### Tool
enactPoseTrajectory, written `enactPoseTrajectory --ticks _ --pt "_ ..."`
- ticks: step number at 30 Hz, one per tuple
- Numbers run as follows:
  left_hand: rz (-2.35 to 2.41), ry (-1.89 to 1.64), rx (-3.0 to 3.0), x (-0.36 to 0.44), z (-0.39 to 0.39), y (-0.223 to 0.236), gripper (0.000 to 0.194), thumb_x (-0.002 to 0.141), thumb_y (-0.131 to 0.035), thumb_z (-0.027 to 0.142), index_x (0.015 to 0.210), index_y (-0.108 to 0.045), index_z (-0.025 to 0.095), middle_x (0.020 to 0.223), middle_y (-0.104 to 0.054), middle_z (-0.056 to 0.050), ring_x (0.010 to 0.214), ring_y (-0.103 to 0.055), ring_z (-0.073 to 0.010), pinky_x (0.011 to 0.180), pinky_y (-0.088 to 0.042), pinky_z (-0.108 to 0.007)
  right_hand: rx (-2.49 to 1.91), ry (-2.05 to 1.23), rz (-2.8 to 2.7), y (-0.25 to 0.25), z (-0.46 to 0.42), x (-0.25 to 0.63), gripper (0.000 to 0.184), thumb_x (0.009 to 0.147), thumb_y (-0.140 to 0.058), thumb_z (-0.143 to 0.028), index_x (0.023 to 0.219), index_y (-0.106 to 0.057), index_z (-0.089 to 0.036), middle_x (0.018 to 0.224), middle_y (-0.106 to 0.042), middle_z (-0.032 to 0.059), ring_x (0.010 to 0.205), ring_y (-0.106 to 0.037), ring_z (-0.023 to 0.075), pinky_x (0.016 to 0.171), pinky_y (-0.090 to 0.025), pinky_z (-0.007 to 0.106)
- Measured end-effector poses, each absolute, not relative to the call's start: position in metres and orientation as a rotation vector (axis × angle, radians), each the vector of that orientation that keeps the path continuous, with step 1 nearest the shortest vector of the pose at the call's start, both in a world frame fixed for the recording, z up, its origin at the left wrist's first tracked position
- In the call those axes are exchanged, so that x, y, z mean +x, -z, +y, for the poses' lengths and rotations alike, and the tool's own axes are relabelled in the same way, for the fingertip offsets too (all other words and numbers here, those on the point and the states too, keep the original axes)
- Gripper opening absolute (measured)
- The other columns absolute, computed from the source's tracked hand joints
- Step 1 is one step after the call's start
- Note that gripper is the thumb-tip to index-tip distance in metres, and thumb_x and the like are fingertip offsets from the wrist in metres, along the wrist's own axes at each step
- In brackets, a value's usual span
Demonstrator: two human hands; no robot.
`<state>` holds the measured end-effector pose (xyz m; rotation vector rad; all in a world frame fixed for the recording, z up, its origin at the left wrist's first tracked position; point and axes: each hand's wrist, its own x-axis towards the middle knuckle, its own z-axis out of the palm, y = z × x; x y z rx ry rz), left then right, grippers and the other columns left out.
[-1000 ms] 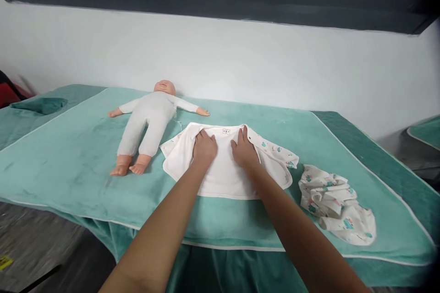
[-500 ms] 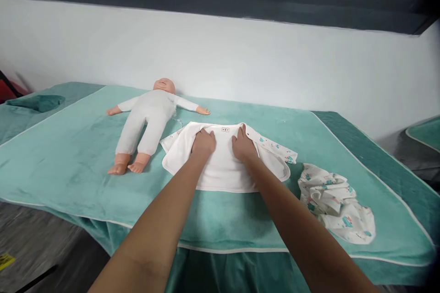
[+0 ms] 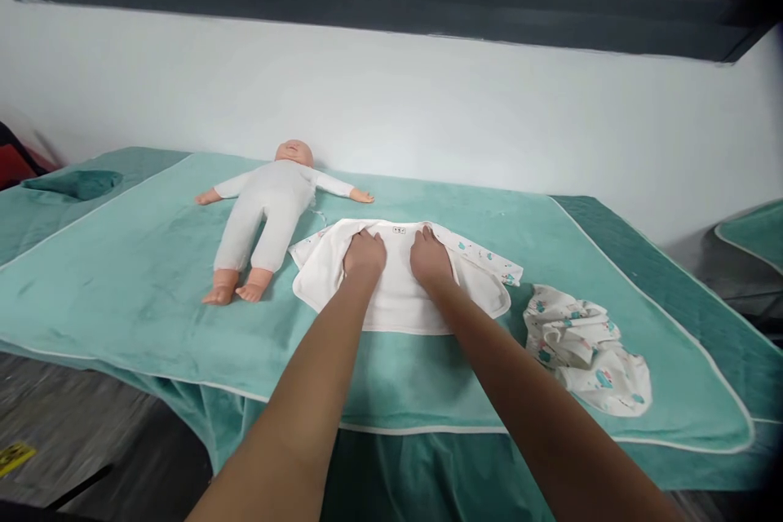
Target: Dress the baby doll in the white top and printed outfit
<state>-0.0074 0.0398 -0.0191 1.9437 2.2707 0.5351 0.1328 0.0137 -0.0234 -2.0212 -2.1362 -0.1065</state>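
A small white baby shirt [image 3: 400,302] lies spread open on the green bedding, its printed sleeves out to both sides and a small label at the neck. My left hand [image 3: 365,253] is closed on the left front edge near the collar. On the other side, my right hand [image 3: 430,255] has its fingers curled over the right front edge by the collar. The fingertips of both hands are partly hidden by the cloth. To the left a baby doll [image 3: 269,196] in a white bodysuit lies on its back, arms stretched out, apart from my hands.
A crumpled printed baby garment [image 3: 587,351] lies to the right of my right forearm. The green bed cover [image 3: 122,302] with white piping runs back to a white wall [image 3: 428,106]. A dark window frame [image 3: 367,4] juts out above.
My right hand's fingers, straighter before, are now curled in on the shirt's edge. My left hand stays at its edge. The view has shifted slightly; doll and crumpled garment lie as before.
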Motion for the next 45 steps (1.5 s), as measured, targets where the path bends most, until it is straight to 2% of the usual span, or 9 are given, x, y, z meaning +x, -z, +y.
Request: enactPoseTrajectory --ticks 4,7,10,14,19,28,34,41,45 --pt "2.144 -0.567 2.152 -0.001 0.025 0.017 0.042 0.097 -0.031 0.021 0.127 -0.054 0.004 0.125 -0.061 -0.025 0.124 -0.056 -0.0321 0.108 -0.039 -0.044 -1.912 0.077 -2.173 0.021 0.009 0.126 0.047 0.097 -0.029 -0.014 0.136 -0.054 -0.01 0.145 -0.052 0.0139 0.136 -0.044 0.0217 0.116 -0.027 0.032" --pt "1.988 -0.547 2.295 0.002 0.017 0.014 0.037 0.093 -0.036 0.016 0.122 -0.059 0.009 0.123 -0.063 -0.022 0.12 -0.059 -0.0286 0.106 -0.041 -0.038 -1.951 0.033 -2.114 0.022 0.011 0.121 0.051 0.1 -0.028 -0.023 0.141 -0.047 0.0 0.151 -0.044 0.0188 0.144 -0.033 0.0236 0.119 -0.022 0.033" --pt "1.987 -0.546 2.297 0.001 0.017 0.014 0.039 0.094 -0.04 0.021 0.126 -0.057 0.009 0.127 -0.061 -0.023 0.124 -0.056 -0.0301 0.108 -0.04 -0.04 -2.04 -0.041 -2.028 0.025 0.016 0.117 0.059 0.101 -0.028 -0.031 0.146 -0.037 0.006 0.156 -0.033 0.0232 0.149 -0.024 0.0274 0.118 -0.024 0.037" --pt "2.177 -0.573 2.11 -0.007 0.03 0.016 0.047 0.098 -0.034 0.033 0.133 -0.048 0.006 0.132 -0.057 -0.026 0.131 -0.05 -0.0342 0.11 -0.038 -0.047 -2.107 -0.134 -1.965 0.027 0.021 0.116 0.067 0.1 -0.026 -0.038 0.151 -0.026 0.006 0.161 -0.021 0.0217 0.15 -0.02 0.0273 0.116 -0.029 0.037" --pt "2.247 -0.546 1.97 -0.01 0.043 0.021 0.051 0.098 -0.031 0.039 0.133 -0.049 0.007 0.135 -0.056 -0.025 0.13 -0.051 -0.0351 0.107 -0.041 -0.047 -2.146 -0.188 -1.905 0.027 0.022 0.117 0.074 0.1 -0.025 -0.044 0.153 -0.019 0.006 0.163 -0.01 0.0211 0.151 -0.015 0.0275 0.119 -0.023 0.035" --pt "2.257 -0.593 2.078 -0.002 0.028 0.023 0.049 0.099 -0.031 0.032 0.132 -0.052 0.002 0.128 -0.06 -0.028 0.128 -0.053 -0.0351 0.108 -0.039 -0.048 -2.097 -0.056 -1.901 0.026 0.014 0.111 0.064 0.1 -0.029 -0.036 0.149 -0.033 0.005 0.159 -0.024 0.0247 0.148 -0.026 0.0297 0.116 -0.027 0.037" --pt "2.235 -0.583 2.173 0.004 0.009 0.025 0.056 0.097 -0.032 0.026 0.144 -0.039 -0.004 0.137 -0.054 -0.03 0.132 -0.05 -0.034 0.111 -0.035 -0.046 -1.846 0.073 -2.1 0.026 0.007 0.108 0.051 0.1 -0.028 -0.025 0.142 -0.048 -0.006 0.151 -0.045 0.0159 0.142 -0.036 0.0233 0.117 -0.023 0.036" --pt "2.047 -0.521 2.319 0.001 0.004 0.022 0.058 0.099 -0.028 0.028 0.144 -0.041 -0.004 0.151 -0.042 -0.024 0.144 -0.035 -0.0292 0.12 -0.024 -0.039 -1.978 0.008 -2.037 0.027 0.005 0.106 0.059 0.101 -0.028 -0.035 0.149 -0.037 -0.003 0.158 -0.033 0.0167 0.146 -0.029 0.026 0.118 -0.022 0.041" --pt "1.966 -0.476 2.318 -0.003 0.015 0.021 0.06 0.099 -0.028 0.031 0.147 -0.037 -0.003 0.153 -0.039 -0.024 0.145 -0.034 -0.0288 0.12 -0.025 -0.04 -2.102 -0.015 -1.913 0.026 0.007 0.104 0.067 0.1 -0.028 -0.043 0.15 -0.033 0.002 0.159 -0.027 0.0216 0.149 -0.024 0.0294 0.117 -0.025 0.04"
